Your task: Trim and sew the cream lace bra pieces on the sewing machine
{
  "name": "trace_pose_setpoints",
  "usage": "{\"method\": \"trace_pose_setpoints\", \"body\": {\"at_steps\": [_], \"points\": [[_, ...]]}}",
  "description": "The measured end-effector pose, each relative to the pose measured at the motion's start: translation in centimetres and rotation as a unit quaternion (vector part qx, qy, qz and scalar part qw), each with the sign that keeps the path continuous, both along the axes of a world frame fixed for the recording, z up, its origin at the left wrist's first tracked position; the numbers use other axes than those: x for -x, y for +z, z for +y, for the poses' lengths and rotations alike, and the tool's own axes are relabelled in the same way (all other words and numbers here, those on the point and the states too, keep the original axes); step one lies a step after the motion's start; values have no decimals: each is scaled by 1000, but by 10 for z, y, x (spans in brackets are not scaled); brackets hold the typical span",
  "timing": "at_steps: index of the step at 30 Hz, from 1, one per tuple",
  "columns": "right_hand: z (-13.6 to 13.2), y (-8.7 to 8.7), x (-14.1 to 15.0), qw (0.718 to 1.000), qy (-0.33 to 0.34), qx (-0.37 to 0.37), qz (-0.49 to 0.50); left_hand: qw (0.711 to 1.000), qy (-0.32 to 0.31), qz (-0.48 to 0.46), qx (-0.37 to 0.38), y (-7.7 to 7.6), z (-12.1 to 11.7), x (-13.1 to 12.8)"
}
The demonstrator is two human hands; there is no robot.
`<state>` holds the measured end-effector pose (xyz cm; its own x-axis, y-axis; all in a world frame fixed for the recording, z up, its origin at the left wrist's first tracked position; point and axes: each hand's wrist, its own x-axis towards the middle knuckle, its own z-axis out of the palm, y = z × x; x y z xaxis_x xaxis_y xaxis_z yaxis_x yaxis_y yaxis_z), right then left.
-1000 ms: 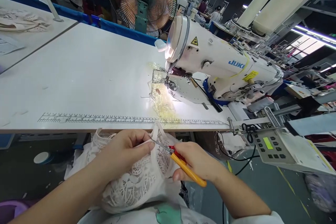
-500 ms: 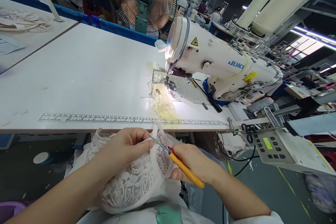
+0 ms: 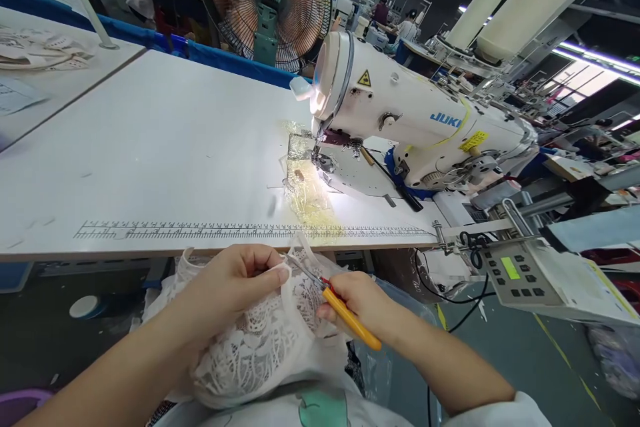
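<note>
A white lace bra (image 3: 250, 350) lies gathered over my lap, below the table's front edge. My left hand (image 3: 250, 278) pinches a white edge of it between thumb and forefinger. Wrapped round a pair of thread snips (image 3: 353, 320) with an orange handle and some red near the pivot is my right hand (image 3: 357, 303). The thin metal blades point up and left, with their tips at the fabric beside my left thumb. Whether the blades are apart or together is too small to tell. A narrow white strap (image 3: 307, 252) loops up near the tabletop edge.
Beyond my hands is a white table (image 3: 175, 147) with a printed ruler (image 3: 250, 231) along its front. A JUKI sewing machine (image 3: 400, 100) stands at the right, yellowish tape (image 3: 307, 193) beside its needle. A control box (image 3: 520, 273) hangs at right; a fan (image 3: 265, 7) stands behind.
The snips and my right hand have shifted slightly left, closer to my left hand. My left hand keeps its pinch on the lace. The camera view has moved a little.
</note>
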<state>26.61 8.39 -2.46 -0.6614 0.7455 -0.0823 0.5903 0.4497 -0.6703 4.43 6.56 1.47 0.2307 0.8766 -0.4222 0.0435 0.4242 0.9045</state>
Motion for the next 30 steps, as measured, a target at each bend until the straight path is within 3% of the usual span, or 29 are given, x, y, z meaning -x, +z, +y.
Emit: {"method": "trace_pose_setpoints", "body": {"at_steps": [7, 11, 14, 20, 25, 30], "points": [[6, 19, 1, 999, -47, 6, 24, 998, 63, 9, -15, -2, -7, 10], [0, 27, 8, 993, -64, 40, 86, 994, 106, 4, -39, -2, -7, 15], [-9, 24, 20, 984, -47, 80, 151, 989, 134, -12, -61, -1, -5, 16], [-23, 9, 37, 985, -61, 112, 115, 964, 257, 2, -60, 9, -9, 20], [-23, 1, 20, 988, -36, 79, 124, 933, 349, 76, -47, 15, -17, 22], [-23, -1, -6, 997, -4, 35, 74, 922, 357, 136, -66, 15, -19, 23]]}}
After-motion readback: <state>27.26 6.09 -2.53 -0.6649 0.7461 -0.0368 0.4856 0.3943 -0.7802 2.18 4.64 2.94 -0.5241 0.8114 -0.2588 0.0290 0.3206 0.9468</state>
